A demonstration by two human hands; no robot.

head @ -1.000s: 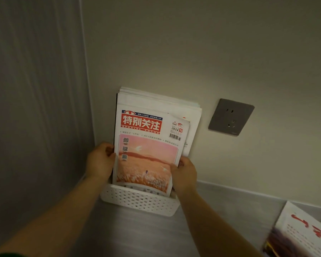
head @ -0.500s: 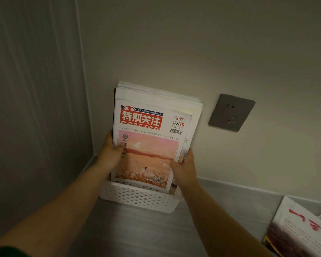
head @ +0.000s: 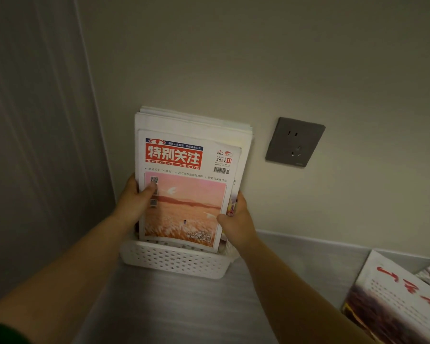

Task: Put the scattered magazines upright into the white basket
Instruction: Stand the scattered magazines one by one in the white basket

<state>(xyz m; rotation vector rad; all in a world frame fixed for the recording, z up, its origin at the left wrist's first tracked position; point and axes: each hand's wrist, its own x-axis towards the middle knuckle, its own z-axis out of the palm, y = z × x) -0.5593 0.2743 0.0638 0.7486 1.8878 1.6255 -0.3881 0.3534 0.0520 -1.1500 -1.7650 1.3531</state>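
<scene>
grey counter point(head: 184, 306), wall socket point(head: 295, 142), loose magazine point(head: 395, 299)

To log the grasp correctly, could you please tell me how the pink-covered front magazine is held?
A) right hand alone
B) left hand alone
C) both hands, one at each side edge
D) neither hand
C: the left hand grips the left edge of the front magazine, thumb on the cover, and the right hand grips its right edge.
</scene>
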